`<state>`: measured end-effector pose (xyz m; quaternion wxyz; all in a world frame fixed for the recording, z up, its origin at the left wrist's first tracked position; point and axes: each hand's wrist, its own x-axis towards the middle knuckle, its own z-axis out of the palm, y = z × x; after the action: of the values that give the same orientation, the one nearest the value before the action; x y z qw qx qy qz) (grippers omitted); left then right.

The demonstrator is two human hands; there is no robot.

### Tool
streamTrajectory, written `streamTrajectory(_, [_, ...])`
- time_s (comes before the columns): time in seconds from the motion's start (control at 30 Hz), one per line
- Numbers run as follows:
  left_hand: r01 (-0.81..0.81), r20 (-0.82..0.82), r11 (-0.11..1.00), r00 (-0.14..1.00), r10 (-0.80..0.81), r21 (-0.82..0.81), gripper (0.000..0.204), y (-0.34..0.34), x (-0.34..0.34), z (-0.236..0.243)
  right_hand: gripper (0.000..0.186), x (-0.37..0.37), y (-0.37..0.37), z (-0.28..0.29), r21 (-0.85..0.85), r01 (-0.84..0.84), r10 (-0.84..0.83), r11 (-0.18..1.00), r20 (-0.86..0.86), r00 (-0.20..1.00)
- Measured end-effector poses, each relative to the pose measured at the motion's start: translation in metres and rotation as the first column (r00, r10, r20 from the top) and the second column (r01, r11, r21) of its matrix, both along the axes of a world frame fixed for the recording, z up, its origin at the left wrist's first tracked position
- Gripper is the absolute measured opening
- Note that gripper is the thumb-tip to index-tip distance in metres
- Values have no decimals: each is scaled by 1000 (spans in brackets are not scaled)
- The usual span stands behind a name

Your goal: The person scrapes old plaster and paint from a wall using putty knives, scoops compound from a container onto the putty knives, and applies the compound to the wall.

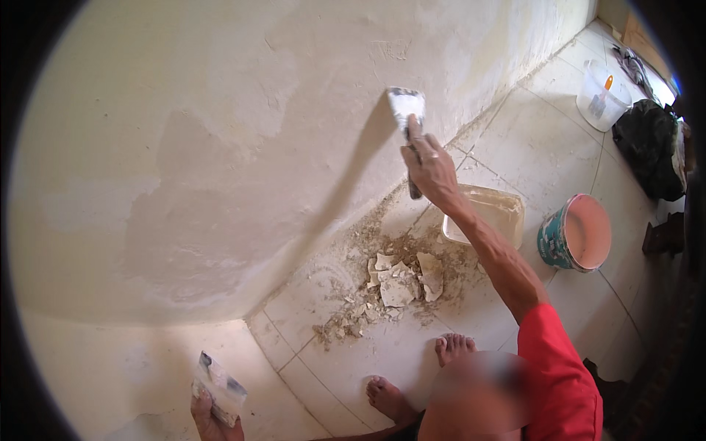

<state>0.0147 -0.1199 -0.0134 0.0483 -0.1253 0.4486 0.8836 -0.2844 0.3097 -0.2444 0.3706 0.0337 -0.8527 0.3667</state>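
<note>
My right hand [434,175] is closed round the dark handle of a putty knife [406,104], one finger stretched along it toward the blade. White filler coats that wide blade, which is at the wall [243,66]; whether its edge touches cannot be told. My left hand [206,420], low at the left by the adjoining wall, grips a flat blade smeared with white filler [220,388]; its handle is hidden. Darker greyish patches [195,228] spread over the wall's lower part, left of my right hand.
Broken plaster flakes [401,287] and crumbs lie on the tiles, ahead of my bare feet [390,397]. Under my right forearm is a rectangular tray [482,197]. Farther right stand a teal bucket [553,239], a see-through tub [588,110] with an orange-handled tool, and a black bag [647,143].
</note>
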Motion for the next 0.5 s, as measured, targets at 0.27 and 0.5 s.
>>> streamTrajectory(0.27, [-130,78,959,985,154,-251,46,0,-2,-5,53,0,-1,107,-660,-60,219,749,160,963])
streamTrajectory(0.5, [26,39,997,999,-23,-71,44,9,-11,-1,52,46,-50,63,-212,-280,326,936,225,918])
